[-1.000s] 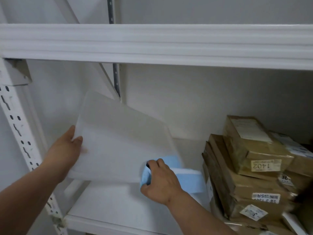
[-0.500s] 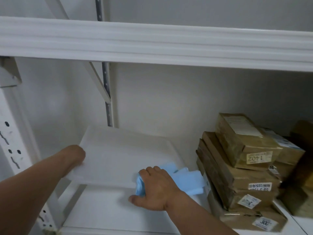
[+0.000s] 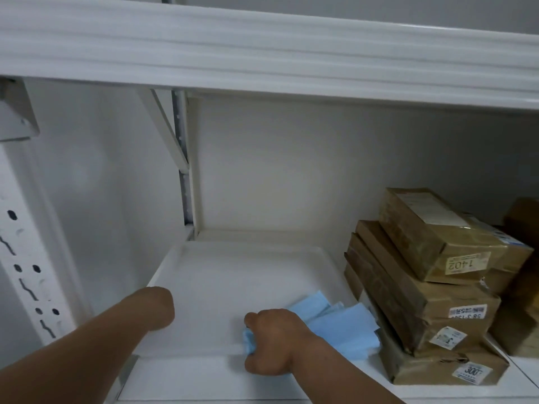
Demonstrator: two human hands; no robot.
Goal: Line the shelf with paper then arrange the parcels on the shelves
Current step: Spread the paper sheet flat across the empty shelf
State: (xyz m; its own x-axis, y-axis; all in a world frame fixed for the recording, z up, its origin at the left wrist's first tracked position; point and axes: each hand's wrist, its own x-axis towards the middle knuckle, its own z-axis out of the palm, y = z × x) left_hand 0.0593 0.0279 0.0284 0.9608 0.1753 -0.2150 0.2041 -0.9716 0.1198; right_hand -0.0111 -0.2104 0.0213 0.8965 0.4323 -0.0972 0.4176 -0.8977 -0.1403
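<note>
A large white paper sheet (image 3: 233, 287) lies nearly flat on the left part of the white shelf (image 3: 189, 380). My left hand (image 3: 157, 310) holds the sheet's left edge, its fingers hidden under it. My right hand (image 3: 271, 342) rests on the sheet's front right corner, shut on a crumpled blue cloth (image 3: 338, 322) that spreads out to the right. Brown taped parcels (image 3: 423, 287) with white labels are stacked on the right side of the same shelf, touching the cloth.
The upper shelf's white beam (image 3: 262, 53) overhangs close above. A perforated upright post (image 3: 23, 272) stands at the left, and a rear post with a diagonal brace (image 3: 182, 170) stands behind the sheet. More brown parcels (image 3: 522, 287) sit at the far right.
The white sheet was tilted up against the back wall and has come down flat onto the shelf. My left hand lowered with it; my right hand stayed on the blue cloth.
</note>
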